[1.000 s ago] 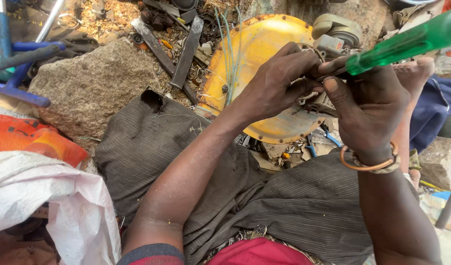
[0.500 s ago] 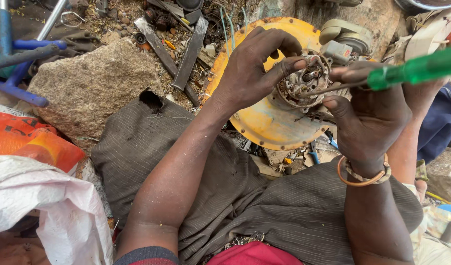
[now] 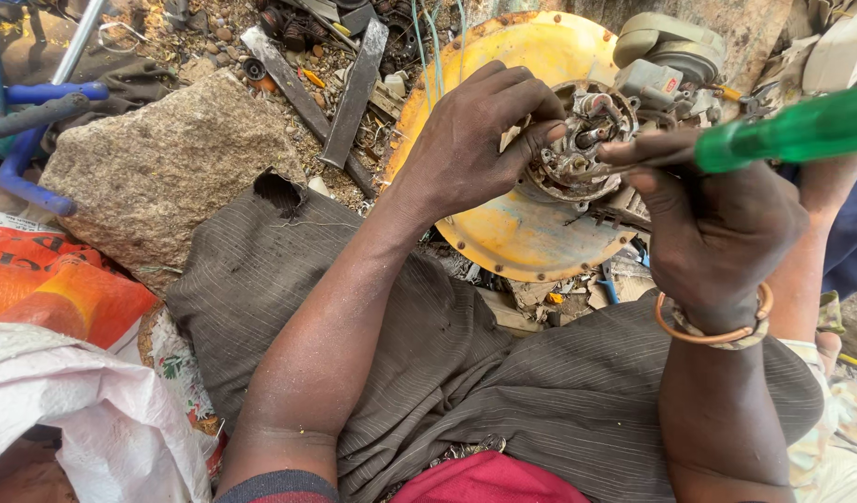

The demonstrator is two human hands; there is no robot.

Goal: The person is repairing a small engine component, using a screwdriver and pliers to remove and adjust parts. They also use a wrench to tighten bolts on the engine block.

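Outdoor dirt ground, rock (image 3: 158,168), scrap metal strips (image 3: 354,93), yellow disc (image 3: 512,224). Left hand (image 3: 475,140) fingers curled gripping round motor part (image 3: 578,149) over disc. Right hand (image 3: 717,233) clenched on green-handled screwdriver (image 3: 792,130), tip at part between fingertips.

Both forearms reach forward; the left hand (image 3: 475,140) has its fingers (image 3: 531,140) curled, the right hand (image 3: 717,233) is clenched, wrist bent.

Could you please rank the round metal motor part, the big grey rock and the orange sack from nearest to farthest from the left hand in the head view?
1. Round metal motor part: touched by the left hand.
2. Big grey rock: off to the left.
3. Orange sack: far left, lower.
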